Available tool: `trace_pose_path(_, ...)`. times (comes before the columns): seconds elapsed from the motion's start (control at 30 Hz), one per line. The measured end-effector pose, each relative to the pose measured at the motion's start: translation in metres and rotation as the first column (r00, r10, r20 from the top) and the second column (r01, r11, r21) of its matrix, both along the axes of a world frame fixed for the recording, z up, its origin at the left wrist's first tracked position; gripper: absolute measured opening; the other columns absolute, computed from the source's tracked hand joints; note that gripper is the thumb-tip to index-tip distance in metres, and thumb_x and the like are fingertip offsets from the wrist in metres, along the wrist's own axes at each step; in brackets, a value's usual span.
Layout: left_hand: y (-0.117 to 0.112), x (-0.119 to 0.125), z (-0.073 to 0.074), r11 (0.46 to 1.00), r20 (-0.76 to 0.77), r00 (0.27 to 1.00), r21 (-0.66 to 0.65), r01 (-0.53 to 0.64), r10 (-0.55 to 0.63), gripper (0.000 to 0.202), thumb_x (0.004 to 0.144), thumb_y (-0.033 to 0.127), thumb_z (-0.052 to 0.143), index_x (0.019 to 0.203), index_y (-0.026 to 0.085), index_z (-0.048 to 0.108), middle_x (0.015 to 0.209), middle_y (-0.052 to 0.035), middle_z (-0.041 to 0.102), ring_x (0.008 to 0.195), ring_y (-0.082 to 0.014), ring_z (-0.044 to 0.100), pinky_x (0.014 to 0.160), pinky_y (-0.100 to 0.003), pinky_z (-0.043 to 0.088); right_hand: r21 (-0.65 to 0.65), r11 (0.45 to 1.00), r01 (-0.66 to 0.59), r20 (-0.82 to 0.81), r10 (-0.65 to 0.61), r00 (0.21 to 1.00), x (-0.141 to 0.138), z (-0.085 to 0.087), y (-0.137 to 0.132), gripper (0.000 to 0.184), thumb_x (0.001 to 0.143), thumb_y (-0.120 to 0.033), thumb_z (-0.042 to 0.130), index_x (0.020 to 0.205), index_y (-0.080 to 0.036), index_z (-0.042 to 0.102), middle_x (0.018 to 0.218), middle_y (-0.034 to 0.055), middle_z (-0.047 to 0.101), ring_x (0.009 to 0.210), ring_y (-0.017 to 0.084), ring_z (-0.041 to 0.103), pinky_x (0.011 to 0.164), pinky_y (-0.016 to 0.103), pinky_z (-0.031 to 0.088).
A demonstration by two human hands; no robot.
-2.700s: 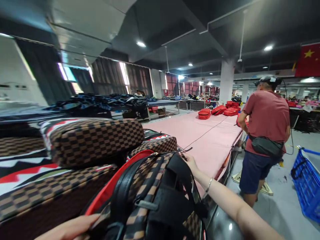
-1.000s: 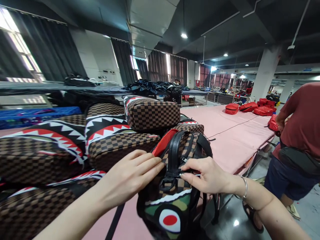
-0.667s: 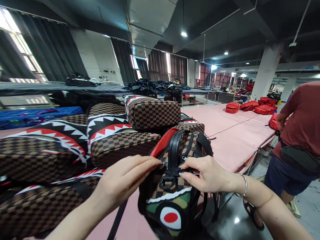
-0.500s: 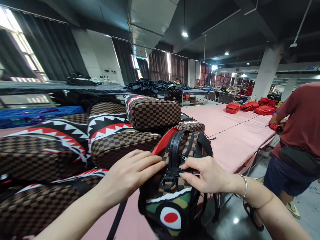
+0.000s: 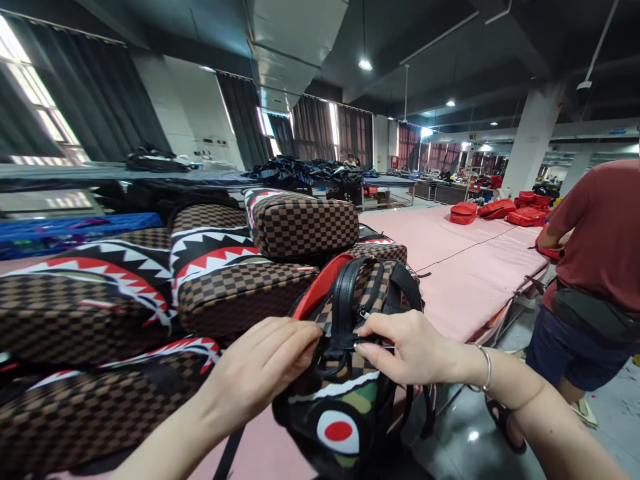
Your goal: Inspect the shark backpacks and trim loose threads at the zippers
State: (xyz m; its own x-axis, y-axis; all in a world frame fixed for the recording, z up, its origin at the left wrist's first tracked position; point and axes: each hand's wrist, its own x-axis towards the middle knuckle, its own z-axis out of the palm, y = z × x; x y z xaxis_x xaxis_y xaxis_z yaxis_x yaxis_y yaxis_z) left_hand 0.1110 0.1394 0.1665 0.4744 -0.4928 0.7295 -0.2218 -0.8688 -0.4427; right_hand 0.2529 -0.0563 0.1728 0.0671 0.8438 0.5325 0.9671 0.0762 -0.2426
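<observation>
A backpack point(image 5: 357, 403) stands in front of me, with brown-and-black checks, a camouflage patch, a red-and-white eye print and a black top handle point(image 5: 344, 300). My left hand point(image 5: 273, 353) grips its top edge on the left side of the handle, fingers curled over and partly hidden. On the handle's right, my right hand point(image 5: 407, 343) pinches at the handle's base, thumb and forefinger close together. A thin thing shows at those fingers, too small to make out. A zipper pull point(image 5: 364, 313) lies just above them. Part of the red lining point(image 5: 320, 287) shows.
Checked backpacks with shark-teeth prints point(image 5: 240, 300) are piled at the left. Red bags point(image 5: 527, 215) lie at the far end of the pink-covered table point(image 5: 465, 267). A person in a red shirt point(image 5: 597, 227) stands at the right. A black cord point(image 5: 465, 252) crosses the table.
My left hand's fingers have curled in more and shifted slightly left at the backpack's top. My right hand keeps its pinch by the handle. The whole view has shifted a little.
</observation>
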Motion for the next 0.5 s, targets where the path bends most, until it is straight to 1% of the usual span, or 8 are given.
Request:
trace_pose_path(0.1,-0.001,-0.001,-0.005,0.999,0.051,0.999,0.032,-0.019,0.017,0.016,0.080,0.009,0.055,0.096,0.011,0.055,0.076,-0.0091,0.067,0.068,-0.0183,0.061,0.062,-0.032,0.051,-0.018,0.999,0.051,0.089,-0.049,0.995,-0.004,0.002,0.000,0.018,0.089,-0.032,0.045,0.094,-0.017,0.055,0.081,0.0024,0.067,0.072,0.015,0.064,0.058,0.022,0.039)
trace_pose_path(0.2,-0.002,-0.001,-0.008,0.997,0.083,0.996,0.067,-0.036,0.031,0.017,0.079,0.008,0.056,0.095,0.010,0.056,0.075,-0.0100,0.066,0.067,-0.0190,0.060,0.062,-0.033,0.051,-0.051,0.994,0.100,0.206,-0.088,0.975,-0.009,0.007,0.000,0.018,0.090,-0.033,0.043,0.089,-0.018,0.053,0.076,0.0011,0.066,0.066,0.014,0.063,0.052,0.023,0.033)
trace_pose_path(0.3,-0.003,-0.001,-0.008,0.994,0.091,0.994,0.082,-0.069,0.062,0.017,0.079,0.009,0.056,0.096,0.011,0.056,0.076,-0.0097,0.066,0.069,-0.0193,0.061,0.063,-0.033,0.051,-0.088,0.990,0.113,0.300,-0.082,0.950,-0.012,0.015,-0.002,0.019,0.091,-0.034,0.042,0.086,-0.018,0.051,0.073,0.0003,0.065,0.061,0.013,0.060,0.047,0.023,0.025)
trace_pose_path(0.37,-0.005,-0.001,-0.008,0.993,0.090,0.994,0.087,-0.077,0.070,0.017,0.079,0.010,0.056,0.096,0.011,0.056,0.076,-0.0092,0.066,0.069,-0.0189,0.060,0.063,-0.033,0.051,-0.097,0.989,0.111,0.334,-0.073,0.940,-0.012,0.021,-0.003,0.019,0.091,-0.035,0.043,0.085,-0.018,0.051,0.073,0.0006,0.064,0.060,0.013,0.059,0.046,0.024,0.021)
trace_pose_path(0.5,-0.010,-0.001,-0.008,0.994,0.069,0.996,0.089,-0.062,0.056,0.017,0.080,0.009,0.054,0.096,0.010,0.056,0.076,-0.0097,0.066,0.070,-0.0192,0.060,0.065,-0.033,0.050,-0.107,0.992,0.067,0.367,-0.023,0.930,-0.011,0.025,-0.001,0.018,0.091,-0.033,0.044,0.083,-0.018,0.051,0.069,0.0014,0.063,0.059,0.012,0.057,0.047,0.023,0.023)
